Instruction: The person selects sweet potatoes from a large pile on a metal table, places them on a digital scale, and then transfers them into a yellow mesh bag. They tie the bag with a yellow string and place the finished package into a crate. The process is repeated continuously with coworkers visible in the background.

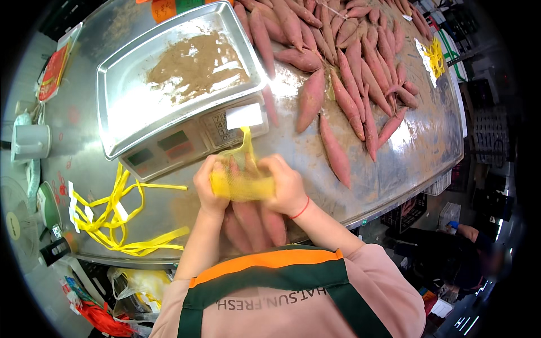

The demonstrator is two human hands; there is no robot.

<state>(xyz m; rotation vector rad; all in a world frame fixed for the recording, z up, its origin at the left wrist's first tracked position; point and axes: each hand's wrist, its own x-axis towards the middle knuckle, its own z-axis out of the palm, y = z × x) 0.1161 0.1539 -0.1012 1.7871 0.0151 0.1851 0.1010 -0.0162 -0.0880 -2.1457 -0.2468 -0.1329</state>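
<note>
A yellow mesh net bag (243,183) is stretched between my two hands, bunched over the upper ends of several sweet potatoes (249,224). My left hand (212,183) grips its left side, and my right hand (287,183), with a red cord at the wrist, grips its right side. The lower ends of these roots stick out of the net towards my apron. A narrow tail of netting reaches up to a white tag (244,116) in front of the scale's keypad. Just beyond my hands stands a digital scale (169,148) with a soil-strewn metal tray (127,80).
A large pile of sweet potatoes (363,59) covers the far right of the metal table (380,186). Flat yellow net strips with white tags (114,215) lie at left, and more yellow netting (434,57) at far right. Another person (456,253) is beyond the table's right edge.
</note>
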